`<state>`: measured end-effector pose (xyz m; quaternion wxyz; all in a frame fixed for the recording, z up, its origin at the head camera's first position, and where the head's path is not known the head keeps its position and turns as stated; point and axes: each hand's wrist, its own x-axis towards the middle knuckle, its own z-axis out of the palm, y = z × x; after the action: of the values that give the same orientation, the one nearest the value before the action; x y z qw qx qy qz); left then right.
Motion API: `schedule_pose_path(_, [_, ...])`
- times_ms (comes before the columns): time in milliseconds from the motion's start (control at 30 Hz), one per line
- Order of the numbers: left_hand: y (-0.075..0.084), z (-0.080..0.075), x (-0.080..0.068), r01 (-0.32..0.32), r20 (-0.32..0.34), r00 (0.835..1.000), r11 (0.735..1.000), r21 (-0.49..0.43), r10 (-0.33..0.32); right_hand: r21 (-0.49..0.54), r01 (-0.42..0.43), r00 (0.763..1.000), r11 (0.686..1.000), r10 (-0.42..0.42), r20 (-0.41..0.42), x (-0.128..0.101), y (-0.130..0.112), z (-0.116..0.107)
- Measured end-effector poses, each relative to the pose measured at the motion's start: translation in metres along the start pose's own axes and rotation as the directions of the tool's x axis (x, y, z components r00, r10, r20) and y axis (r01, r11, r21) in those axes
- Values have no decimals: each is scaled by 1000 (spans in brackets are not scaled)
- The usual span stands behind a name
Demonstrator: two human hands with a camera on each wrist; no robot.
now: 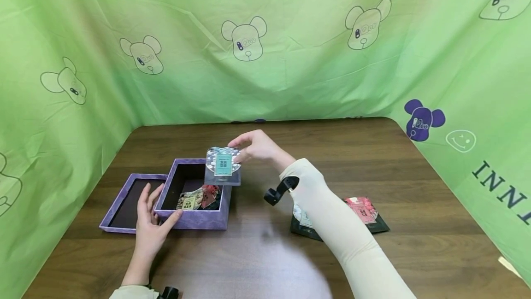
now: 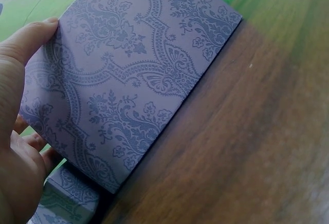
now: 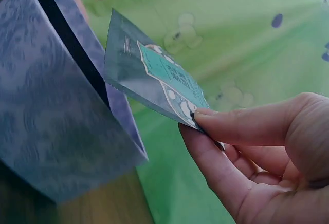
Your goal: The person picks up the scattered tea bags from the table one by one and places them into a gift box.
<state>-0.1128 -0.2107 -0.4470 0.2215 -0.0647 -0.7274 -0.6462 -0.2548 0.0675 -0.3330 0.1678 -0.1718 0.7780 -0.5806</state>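
Observation:
My right hand (image 1: pixel 259 146) pinches a flat sachet (image 1: pixel 223 166) with a teal label between thumb and fingers, by its edge. The sachet is above the right side of an open purple box (image 1: pixel 195 219); in the right wrist view it tilts beside the box rim. Inside the box lie sachets with a yellowish label (image 1: pixel 190 203) and a red label (image 1: pixel 209 196). My left hand (image 1: pixel 151 225) holds the box at its front left corner, thumb at the front rim and fingers along the left side. Patterned paper covers the box wall (image 2: pixel 128 75).
The purple lid (image 1: pixel 132 204) lies inner side up, left of the box. On the right of the wooden table (image 1: pixel 257 262), a red-labelled sachet (image 1: pixel 365 211) and a pale-labelled sachet (image 1: pixel 304 218) lie partly behind my right sleeve. A green printed cloth (image 1: pixel 290 73) hangs around the table.

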Motion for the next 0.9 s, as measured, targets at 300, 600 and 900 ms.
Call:
schedule_pose_path(300, [2,0,0,31,-1,1000,999,39,-31,109,-50,999,993,52,-13,18,-7,42])
schedule_pose_path(600, [4,1,-1,60,-3,998,996,66,-60,34,-53,998,998,52,38,22,-11,77])
schedule_pose_path(900, [1,1,-2,41,-12,999,999,35,-41,-514,128,991,848,-89,101,22,-8,76])
